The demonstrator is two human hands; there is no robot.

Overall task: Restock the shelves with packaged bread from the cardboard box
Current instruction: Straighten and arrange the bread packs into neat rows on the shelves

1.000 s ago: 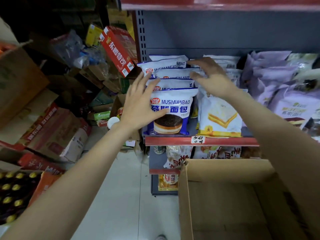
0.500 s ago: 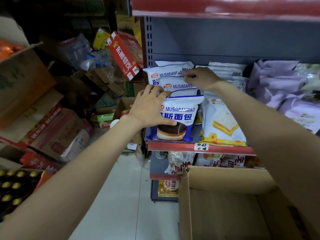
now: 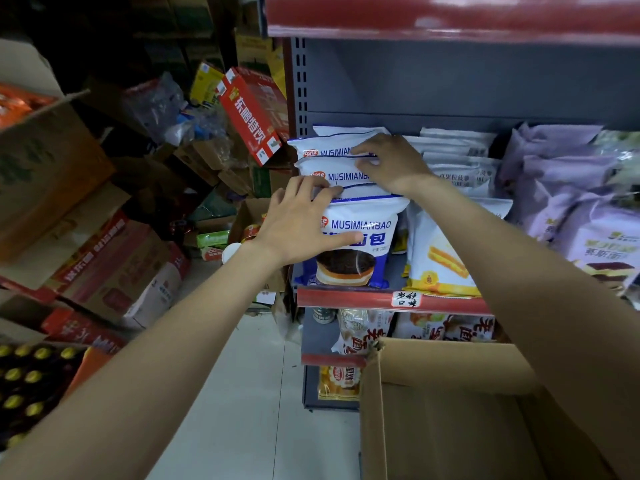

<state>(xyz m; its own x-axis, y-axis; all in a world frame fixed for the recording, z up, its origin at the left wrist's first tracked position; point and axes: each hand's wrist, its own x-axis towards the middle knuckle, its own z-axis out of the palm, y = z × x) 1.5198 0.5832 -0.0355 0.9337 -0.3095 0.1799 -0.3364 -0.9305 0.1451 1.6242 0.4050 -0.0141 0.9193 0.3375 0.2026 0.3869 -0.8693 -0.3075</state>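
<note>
We reach into the shelf (image 3: 349, 298) at its left end, where the perforated upright (image 3: 300, 84) bounds the row and a wide gap stays free between the bag tops and the red shelf above (image 3: 450, 15). Our left hand (image 3: 298, 225) lies on the front bread bag (image 3: 356, 244), fingers hooked over its top seam and thumb across the printed face, so that grip is closed on the bag. Our right hand (image 3: 389, 162) curls its fingers over the tops of the bags stacked behind (image 3: 332, 161), holding them back. The front bag stands upright at the shelf lip, touching the yellow cake bag (image 3: 436, 258) beside it.

Half a second ago the right hand sat higher and further right; it has come down and left onto the second bag, and the left hand has slid slightly up the seam.

The open cardboard box (image 3: 450, 407) stands low at the right, under our right forearm. Purple bags (image 3: 561, 188) fill the shelf's right side. Stacked cartons (image 3: 114, 271) crowd the aisle floor (image 3: 249, 393) on the left.
</note>
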